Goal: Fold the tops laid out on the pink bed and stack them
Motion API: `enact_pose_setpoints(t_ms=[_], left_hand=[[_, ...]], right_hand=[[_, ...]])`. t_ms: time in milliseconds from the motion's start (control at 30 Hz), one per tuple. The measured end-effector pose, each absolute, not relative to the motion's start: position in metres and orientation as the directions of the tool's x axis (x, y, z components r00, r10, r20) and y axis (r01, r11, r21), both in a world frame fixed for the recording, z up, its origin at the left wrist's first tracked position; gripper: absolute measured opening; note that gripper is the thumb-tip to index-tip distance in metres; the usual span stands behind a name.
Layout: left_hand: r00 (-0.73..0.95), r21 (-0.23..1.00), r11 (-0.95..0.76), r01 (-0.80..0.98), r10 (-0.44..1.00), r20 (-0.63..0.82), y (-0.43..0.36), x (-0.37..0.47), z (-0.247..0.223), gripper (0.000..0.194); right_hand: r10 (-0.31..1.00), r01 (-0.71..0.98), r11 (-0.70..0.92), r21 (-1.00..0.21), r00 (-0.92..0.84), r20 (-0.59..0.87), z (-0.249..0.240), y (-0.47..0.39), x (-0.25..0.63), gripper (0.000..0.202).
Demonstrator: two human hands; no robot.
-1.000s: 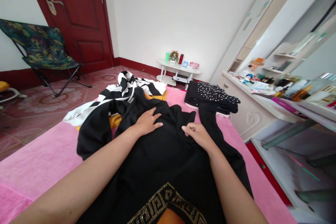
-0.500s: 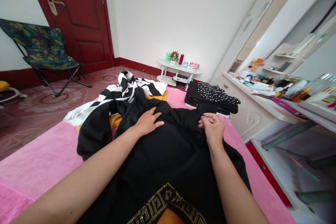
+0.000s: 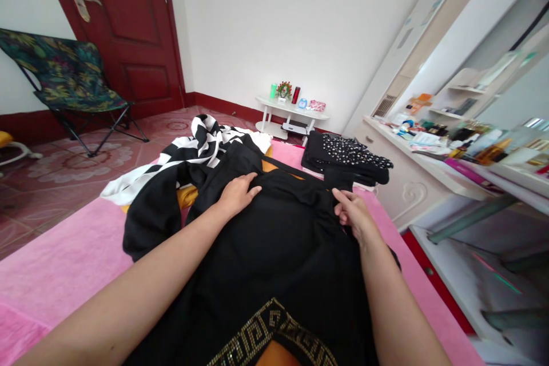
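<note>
A black top [image 3: 278, 240] with gold key-pattern trim [image 3: 253, 331] lies spread in front of me. My left hand [image 3: 237, 195] rests on its upper left part, palm down, fingers stretched and thumb apart. At its upper right, my right hand [image 3: 354, 211] has curled fingers gripping the cloth near the edge. Between the hands, the far edge runs across with a thin black strip beyond it, and orange cloth [image 3: 269, 166] shows in the gap. One black sleeve [image 3: 150, 226] is bunched on the left.
The top lies on a pink bedcover [image 3: 81, 246]. Beyond it are a black-and-white patterned garment [image 3: 189, 151] and a folded dark stack [image 3: 347, 157]. A cluttered dressing table [image 3: 429, 154] stands right. Further back are a small white table [image 3: 291, 106] and a folding chair [image 3: 77, 80].
The top's far edge has been drawn straighter, exposing the strip and orange cloth. My left hand has shifted slightly left. My right hand has turned and moved slightly right and down.
</note>
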State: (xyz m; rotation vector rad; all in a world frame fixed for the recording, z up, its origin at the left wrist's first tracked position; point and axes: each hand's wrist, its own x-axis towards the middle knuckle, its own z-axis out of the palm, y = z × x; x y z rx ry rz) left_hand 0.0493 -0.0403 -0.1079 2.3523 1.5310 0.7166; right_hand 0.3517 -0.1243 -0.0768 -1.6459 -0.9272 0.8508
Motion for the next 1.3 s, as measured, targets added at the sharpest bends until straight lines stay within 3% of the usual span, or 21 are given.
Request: enact_pose_setpoints(t_ms=[100, 233, 367, 533, 633, 733, 800, 867, 933, 1067, 1167, 1300], left_hand=[[0.196, 0.406, -0.279, 0.870, 0.952, 0.233, -0.036, 0.053, -0.101, 0.058], [0.153, 0.287, -0.212, 0.934, 0.965, 0.214, -0.015, 0.064, -0.090, 0.072], [0.187, 0.410, -0.219, 0.885, 0.975, 0.118, 0.019, 0.072, -0.087, 0.077], [0.199, 0.558, -0.199, 0.806, 0.978, 0.061, 0.045, 0.065, -0.103, 0.047], [0.151, 0.655, -0.175, 0.735, 0.984, 0.093, 0.048, 0.065, -0.110, 0.036], [0.079, 0.737, -0.167, 0.655, 0.985, 0.153, 0.049, 0.070, -0.108, 0.033], [0.078, 0.738, -0.256, 0.625, 0.961, 0.267, 0.050, 0.074, -0.106, 0.038], [0.172, 0.658, -0.378, 0.651, 0.918, 0.358, 0.051, 0.077, -0.110, 0.051], [0.318, 0.524, -0.442, 0.728, 0.895, 0.313, 0.051, 0.080, -0.120, 0.067], [0.405, 0.289, -0.418, 0.861, 0.908, 0.106, 0.050, 0.083, -0.142, 0.070], [0.406, 0.226, -0.412, 0.883, 0.911, 0.074, 0.048, 0.084, -0.144, 0.072], [0.413, 0.190, -0.404, 0.895, 0.911, -0.006, 0.037, 0.082, -0.131, 0.074]], right_hand=[[0.905, 0.337, -0.253, -0.907, 0.413, -0.099, -0.082, -0.125, 0.336, 0.061], [0.925, 0.491, -0.281, -0.824, 0.368, -0.096, -0.089, -0.125, 0.327, 0.038], [0.930, 0.432, -0.269, -0.861, 0.349, -0.115, -0.092, -0.125, 0.331, 0.025], [0.943, 0.331, -0.225, -0.916, 0.312, -0.119, -0.089, -0.124, 0.339, 0.020], [0.885, 0.341, -0.107, -0.934, 0.461, 0.067, -0.086, -0.120, 0.347, 0.020], [0.685, 0.393, 0.060, -0.917, 0.652, 0.324, -0.088, -0.115, 0.357, 0.027], [0.601, 0.464, 0.121, -0.877, 0.669, 0.437, -0.094, -0.111, 0.361, 0.040], [0.624, 0.575, 0.108, -0.811, 0.595, 0.506, -0.102, -0.109, 0.360, 0.057], [0.746, 0.716, -0.004, -0.699, 0.467, 0.474, -0.111, -0.109, 0.356, 0.070], [0.922, 0.905, -0.266, -0.333, 0.339, 0.185, -0.122, -0.107, 0.350, 0.065], [0.923, 0.914, -0.364, -0.179, 0.380, 0.063, -0.124, -0.105, 0.351, 0.062], [0.921, 0.921, -0.378, -0.093, 0.384, 0.061, -0.124, -0.104, 0.351, 0.064]])
